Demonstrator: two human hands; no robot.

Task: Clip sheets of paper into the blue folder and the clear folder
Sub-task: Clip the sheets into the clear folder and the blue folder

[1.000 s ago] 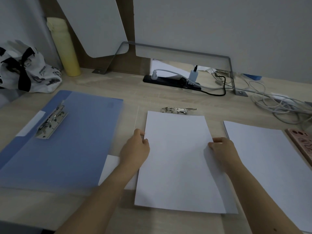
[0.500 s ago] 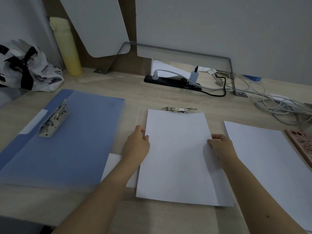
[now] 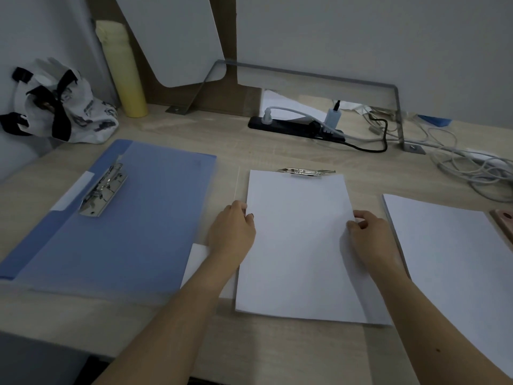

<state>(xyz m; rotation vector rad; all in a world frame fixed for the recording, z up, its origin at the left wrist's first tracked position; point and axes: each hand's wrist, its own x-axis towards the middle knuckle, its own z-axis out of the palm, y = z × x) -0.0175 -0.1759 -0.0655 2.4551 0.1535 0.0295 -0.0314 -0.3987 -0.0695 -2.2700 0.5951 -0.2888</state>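
Observation:
White sheets of paper (image 3: pixel 299 245) lie in the middle of the desk on the clear folder, whose thin edge (image 3: pixel 237 179) shows at the left. Their top edge touches the folder's metal clip (image 3: pixel 306 171). My left hand (image 3: pixel 231 232) grips the sheets' left edge and my right hand (image 3: pixel 370 237) grips the right edge. The blue folder (image 3: pixel 125 218) lies open at the left with its metal clip (image 3: pixel 104 191) near the spine and no paper under it. A stack of loose sheets (image 3: pixel 455 254) lies at the right.
At the back stand a yellow bottle (image 3: pixel 125 70), a black-and-white bag (image 3: pixel 61 107), a black power strip (image 3: pixel 294 126) with plugs, and a tangle of cables (image 3: pixel 466 165). A pink phone (image 3: pixel 503 220) lies at the right edge. Wall panels close off the rear.
Both hands have slid the sheets up the desk until their top edge meets the clear folder's clip. The camera has shifted slightly.

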